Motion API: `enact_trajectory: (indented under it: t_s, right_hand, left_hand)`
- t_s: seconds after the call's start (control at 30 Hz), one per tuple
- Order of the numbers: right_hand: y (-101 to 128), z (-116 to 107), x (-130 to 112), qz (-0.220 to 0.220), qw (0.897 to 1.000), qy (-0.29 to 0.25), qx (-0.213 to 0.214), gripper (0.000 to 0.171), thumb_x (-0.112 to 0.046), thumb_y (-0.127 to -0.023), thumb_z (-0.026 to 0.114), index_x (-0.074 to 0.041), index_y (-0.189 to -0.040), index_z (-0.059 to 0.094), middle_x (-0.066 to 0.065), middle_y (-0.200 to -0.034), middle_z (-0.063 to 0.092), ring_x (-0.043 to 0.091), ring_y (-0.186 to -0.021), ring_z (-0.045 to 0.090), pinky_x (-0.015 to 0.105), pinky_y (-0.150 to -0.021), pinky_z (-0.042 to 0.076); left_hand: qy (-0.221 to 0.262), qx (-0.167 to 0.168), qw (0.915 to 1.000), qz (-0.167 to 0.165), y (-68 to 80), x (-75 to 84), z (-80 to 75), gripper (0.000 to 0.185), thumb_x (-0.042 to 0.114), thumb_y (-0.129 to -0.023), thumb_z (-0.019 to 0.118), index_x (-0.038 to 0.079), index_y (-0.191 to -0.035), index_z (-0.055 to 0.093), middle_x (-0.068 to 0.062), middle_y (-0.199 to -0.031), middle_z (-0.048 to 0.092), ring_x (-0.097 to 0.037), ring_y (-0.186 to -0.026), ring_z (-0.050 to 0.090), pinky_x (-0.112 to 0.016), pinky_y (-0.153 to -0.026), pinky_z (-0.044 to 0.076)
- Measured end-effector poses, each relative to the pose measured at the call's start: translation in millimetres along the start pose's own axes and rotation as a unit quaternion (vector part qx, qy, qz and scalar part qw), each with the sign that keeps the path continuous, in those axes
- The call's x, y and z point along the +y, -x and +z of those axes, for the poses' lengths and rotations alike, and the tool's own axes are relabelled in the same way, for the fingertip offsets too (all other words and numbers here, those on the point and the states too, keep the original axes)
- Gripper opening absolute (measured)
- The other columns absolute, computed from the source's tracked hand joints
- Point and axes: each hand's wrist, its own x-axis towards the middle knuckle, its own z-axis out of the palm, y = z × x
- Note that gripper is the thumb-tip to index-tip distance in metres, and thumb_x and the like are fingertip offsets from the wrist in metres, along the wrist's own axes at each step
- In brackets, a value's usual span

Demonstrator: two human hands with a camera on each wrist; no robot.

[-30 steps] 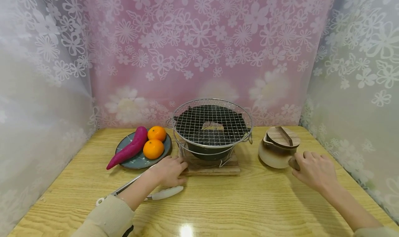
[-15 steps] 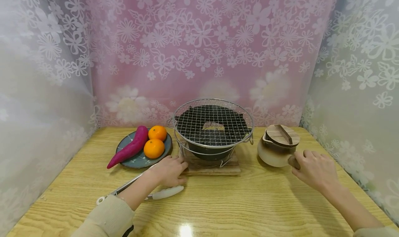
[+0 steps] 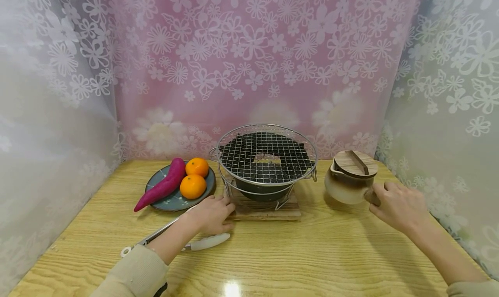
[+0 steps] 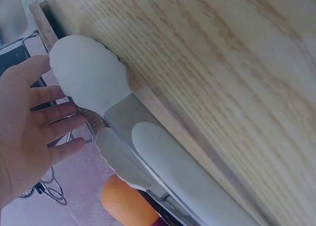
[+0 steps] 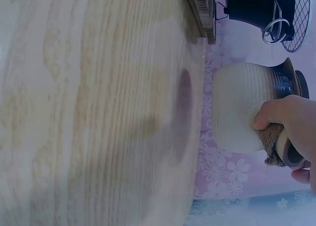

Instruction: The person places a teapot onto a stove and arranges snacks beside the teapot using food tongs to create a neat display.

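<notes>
Head view is showing the right hand [image 3: 399, 206] gripping the rope-wound side handle of a ceramic pot [image 3: 345, 186], which is hanging clear of the worktop [image 3: 312, 253] just to the right of the mesh grill [image 3: 266, 151]. Right wrist view is confirming it: the fingers [image 5: 270, 118] are curling round the handle, clamped on it, with the pot's ribbed cream belly lying directly beyond the fingertips and its shadow falling on the wood beneath. A loose wooden lid [image 3: 355, 163] is sitting on the pot's dark rim, so carrying it well probably means keeping the pot level, moving slowly, and keeping the wrist firm, since a side handle lets the weight twist. The left hand [image 3: 210, 214] is resting open by the wooden base [image 3: 265, 210] under the grill, fingers [image 4: 52, 112] straight and slightly spread, holding nothing. Tongs [image 3: 195, 243] are lying on the worktop just beside and partly under that hand; in the left wrist view their white tips [image 4: 91, 80] are close to the fingertips, contact unclear. A plate [image 3: 156, 203] with a purple sweet potato [image 3: 161, 186] and two oranges [image 3: 192, 186] is sitting left of the grill.
</notes>
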Motion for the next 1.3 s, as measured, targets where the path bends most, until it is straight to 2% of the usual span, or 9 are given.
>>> enact_trajectory:
  t_s: [0.3,0.6,0.93,1.3]
  right_hand:
    - [-4,-1,5,-0.011,1.000,-0.001,0.020,0.025,-0.022,-0.058,0.066,-0.010,-0.065,0.045,0.001,-0.056,0.035,0.015,-0.041,0.032,0.028,-0.036,0.022]
    - [-9,-9,6,0.015,1.000,-0.003,-0.022,0.026,-0.021,-0.060,0.069,-0.010,-0.067,0.046,0.002,-0.058,0.039,0.018,-0.044,0.037,0.031,-0.036,0.026]
    - [-14,-14,9,0.036,0.998,-0.011,-0.041,0.027,-0.021,-0.060,0.071,-0.010,-0.069,0.048,0.003,-0.059,0.041,0.021,-0.046,0.041,0.034,-0.037,0.028]
    - [-21,-16,15,0.015,1.000,-0.012,0.011,0.026,-0.022,-0.057,0.066,-0.013,-0.064,0.042,-0.001,-0.056,0.036,0.020,-0.043,0.038,0.033,-0.036,0.025]
  left_hand:
    - [-0.002,-0.005,1.0000,-0.002,-0.4,0.3,-0.3,0.038,0.045,-0.085,0.059,0.013,-0.106,0.060,-0.004,-0.104,0.057,-0.022,-0.097,0.055,-0.037,-0.080,0.043]
    - [0.001,-0.005,1.0000,-0.001,0.8,0.5,-1.7,0.038,0.045,-0.086,0.059,0.013,-0.107,0.060,-0.004,-0.102,0.057,-0.022,-0.095,0.055,-0.037,-0.080,0.043]
    - [0.003,-0.002,1.0000,0.000,1.2,1.3,-1.1,0.039,0.045,-0.085,0.060,0.012,-0.106,0.060,-0.004,-0.100,0.057,-0.022,-0.094,0.056,-0.037,-0.080,0.043]
    - [0.007,-0.003,1.0000,-0.004,1.0,0.1,2.4,0.038,0.046,-0.085,0.059,0.014,-0.105,0.059,-0.002,-0.100,0.056,-0.020,-0.093,0.055,-0.037,-0.080,0.041]
